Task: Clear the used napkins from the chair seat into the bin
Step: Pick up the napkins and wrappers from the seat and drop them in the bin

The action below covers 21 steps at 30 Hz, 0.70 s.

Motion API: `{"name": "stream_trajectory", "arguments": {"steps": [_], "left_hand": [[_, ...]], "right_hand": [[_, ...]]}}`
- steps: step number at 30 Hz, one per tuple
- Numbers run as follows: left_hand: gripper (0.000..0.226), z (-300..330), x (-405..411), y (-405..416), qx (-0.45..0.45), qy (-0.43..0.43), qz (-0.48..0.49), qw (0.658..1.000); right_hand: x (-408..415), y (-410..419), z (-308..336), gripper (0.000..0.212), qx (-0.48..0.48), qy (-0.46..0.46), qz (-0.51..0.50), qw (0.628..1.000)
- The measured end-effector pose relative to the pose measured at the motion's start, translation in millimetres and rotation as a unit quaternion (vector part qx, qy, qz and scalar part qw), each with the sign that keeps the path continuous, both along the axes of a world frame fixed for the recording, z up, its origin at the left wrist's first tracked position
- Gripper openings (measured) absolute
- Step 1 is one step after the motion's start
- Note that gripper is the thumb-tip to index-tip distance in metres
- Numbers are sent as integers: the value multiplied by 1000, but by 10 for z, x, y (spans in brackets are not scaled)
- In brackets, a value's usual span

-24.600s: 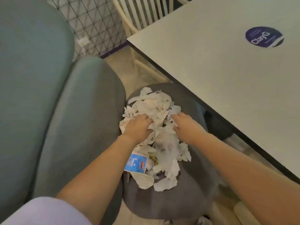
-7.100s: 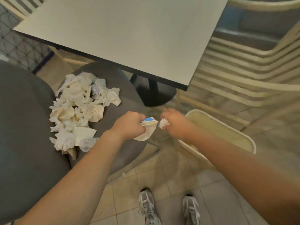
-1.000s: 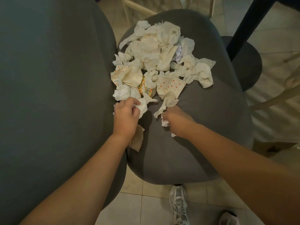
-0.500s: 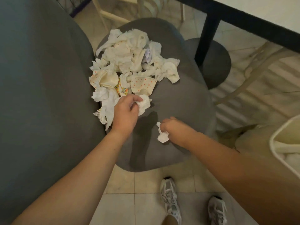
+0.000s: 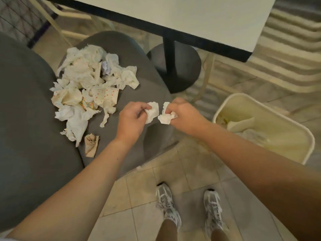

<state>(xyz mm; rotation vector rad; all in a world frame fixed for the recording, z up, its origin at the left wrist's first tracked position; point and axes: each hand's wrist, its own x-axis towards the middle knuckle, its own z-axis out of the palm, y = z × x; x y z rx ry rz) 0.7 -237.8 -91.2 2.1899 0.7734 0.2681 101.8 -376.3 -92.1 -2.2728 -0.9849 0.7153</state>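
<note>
A pile of crumpled white napkins [image 5: 86, 79] lies on the grey chair seat [image 5: 139, 80] at the left, with a dotted paper [image 5: 106, 95] in it and a brownish wad [image 5: 91, 144] near the seat's front. My left hand [image 5: 132, 117] is shut on a white napkin [image 5: 153, 111] above the seat's right edge. My right hand [image 5: 182, 113] is close beside it, shut on another crumpled napkin [image 5: 165, 117]. The cream bin [image 5: 305, 136] stands on the floor to the right, with several papers inside.
A white table [image 5: 191, 16] with a black edge, post and round base [image 5: 180, 66] stands behind the chair. The grey chair back [image 5: 26, 119] fills the left. A slatted cream chair [image 5: 286, 54] is at the right. My shoes [image 5: 166, 204] are on the tiled floor below.
Both hands have lifted off the pile and moved right toward the bin, each holding a napkin. The view has swung right, bringing the bin fully into view.
</note>
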Motion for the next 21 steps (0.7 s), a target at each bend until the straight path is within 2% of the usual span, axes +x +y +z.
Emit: {"name": "stream_trajectory", "arguments": {"steps": [6, 11, 16, 19, 21], "left_hand": [[25, 208, 508, -852, 30, -65, -139, 988], [23, 244, 924, -1527, 38, -65, -254, 964], [21, 176, 1206, -2057, 45, -24, -351, 935], [24, 111, 1300, -2271, 17, 54, -378, 924], [29, 99, 1319, -2368, -11, 112, -378, 919]], "right_hand": [[328, -944, 212, 23, 42, -11, -109, 993], [516, -1771, 211, 20, 27, -10, -184, 982], [500, -2421, 77, 25, -26, 27, -239, 970], [447, -2682, 17, 36, -96, 87, -193, 973], [420, -2777, 6, 42, -104, 122, -184, 970]]}}
